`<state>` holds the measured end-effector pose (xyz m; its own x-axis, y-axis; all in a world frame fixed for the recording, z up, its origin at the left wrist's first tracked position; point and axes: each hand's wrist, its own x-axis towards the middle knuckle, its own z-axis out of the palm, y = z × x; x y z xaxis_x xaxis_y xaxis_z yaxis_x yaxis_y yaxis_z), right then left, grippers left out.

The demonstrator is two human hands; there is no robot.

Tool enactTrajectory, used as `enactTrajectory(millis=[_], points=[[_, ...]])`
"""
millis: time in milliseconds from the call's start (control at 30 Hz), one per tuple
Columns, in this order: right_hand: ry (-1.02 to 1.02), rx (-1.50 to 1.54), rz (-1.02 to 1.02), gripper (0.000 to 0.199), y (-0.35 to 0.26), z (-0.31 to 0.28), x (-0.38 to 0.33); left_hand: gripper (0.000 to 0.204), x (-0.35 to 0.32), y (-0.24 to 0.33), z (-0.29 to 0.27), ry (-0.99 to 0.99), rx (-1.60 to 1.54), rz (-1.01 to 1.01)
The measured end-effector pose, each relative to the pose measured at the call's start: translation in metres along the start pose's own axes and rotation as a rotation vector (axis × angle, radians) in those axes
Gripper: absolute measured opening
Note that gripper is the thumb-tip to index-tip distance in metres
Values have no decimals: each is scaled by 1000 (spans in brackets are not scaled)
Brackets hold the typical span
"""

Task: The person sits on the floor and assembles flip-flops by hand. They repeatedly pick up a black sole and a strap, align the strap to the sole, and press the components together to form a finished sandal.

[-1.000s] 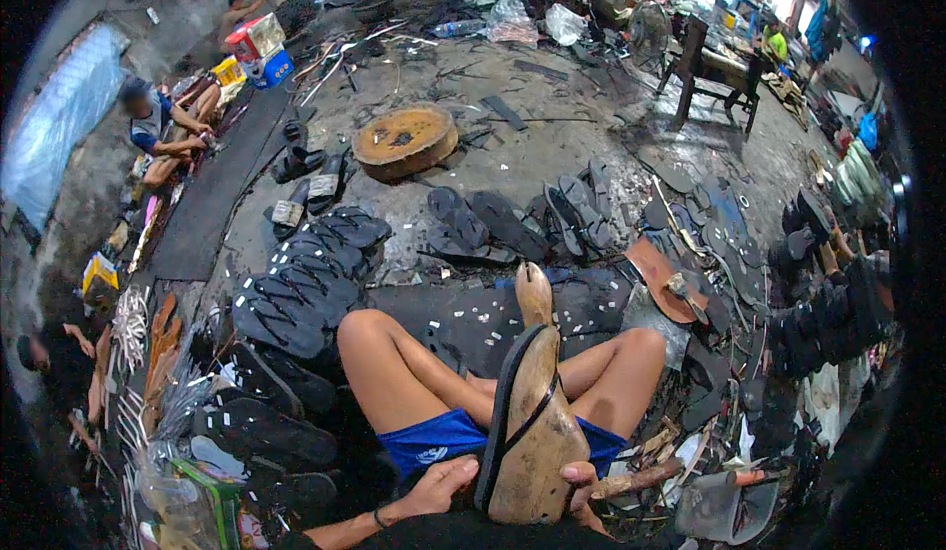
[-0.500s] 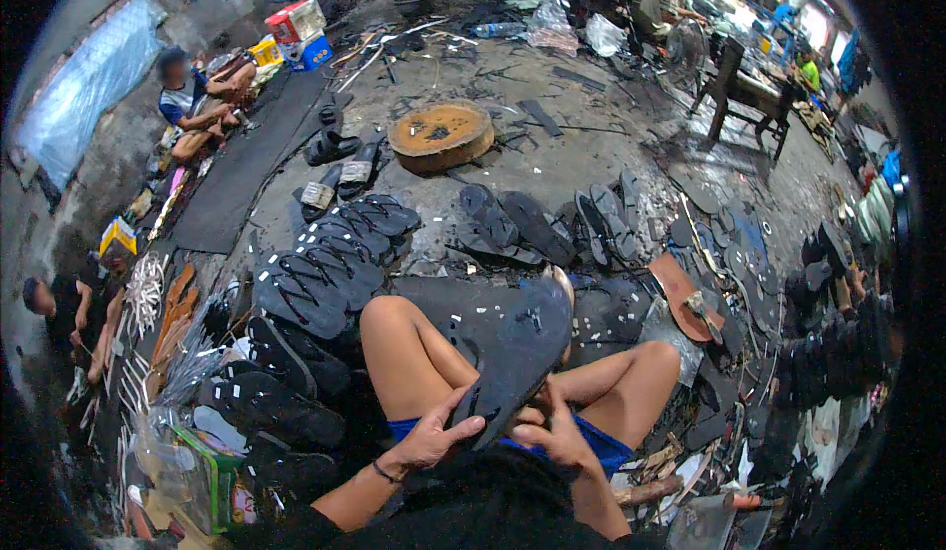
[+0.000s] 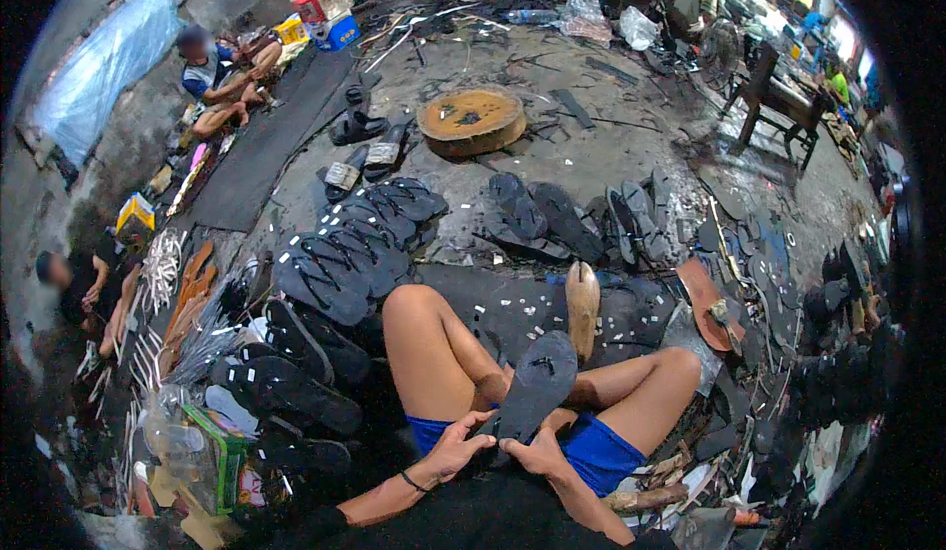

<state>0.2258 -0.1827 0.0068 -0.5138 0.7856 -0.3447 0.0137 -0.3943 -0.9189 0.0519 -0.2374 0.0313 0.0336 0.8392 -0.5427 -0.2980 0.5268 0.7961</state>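
A dark flip-flop sole (image 3: 540, 373) is held over my lap, its broad end pointing away from me. My left hand (image 3: 459, 451) grips the left side of its near end, with the thumb laid on top. Against the right side of that same end, my right hand (image 3: 539, 450) presses its thumb close to the left one. The fingers of both hands are partly hidden beneath the sole. Just past the sole, a wooden foot-shaped form (image 3: 582, 306) stands between my legs on a dark mat (image 3: 483, 289).
Rows of strapped black sandals (image 3: 360, 244) lie ahead on the left. Farther off sits a round wooden block (image 3: 473, 121). More sandals (image 3: 547, 217) and a brown sole-shaped piece (image 3: 706, 299) lie to the right. A green-edged box (image 3: 222, 461) stands at my left. Other people sit along the left side.
The sole has come down toward my lap, uncovering the wooden form. My right hand has shifted from beneath to the sole's near end, beside my left. The whole view has moved slightly.
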Motion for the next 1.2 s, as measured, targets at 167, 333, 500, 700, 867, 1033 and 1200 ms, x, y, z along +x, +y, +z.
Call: enactTrajectory(millis=[167,333,500,700,867,1033,1200], points=[[15,-164,-47,68,20,-6,8,38,7,-11,9,136,188,174],[63,61,-34,108,-77,-2,-12,61,-5,42,-11,-85,7,59],[60,105,-179,68,-100,-22,15,66,65,100,-16,45,-71,433],[32,-16,-197,52,-123,-8,21,63,124,70,-32,578,-357,491],[19,-138,-144,49,-75,-67,55,76,107,158,-78,-28,-728,551],[403,-961,-510,42,-30,-60,126,83,85,122,-46,-705,-1209,347],[-39,-410,-470,43,-151,-35,140,76,81,106,-9,-686,-1285,158]])
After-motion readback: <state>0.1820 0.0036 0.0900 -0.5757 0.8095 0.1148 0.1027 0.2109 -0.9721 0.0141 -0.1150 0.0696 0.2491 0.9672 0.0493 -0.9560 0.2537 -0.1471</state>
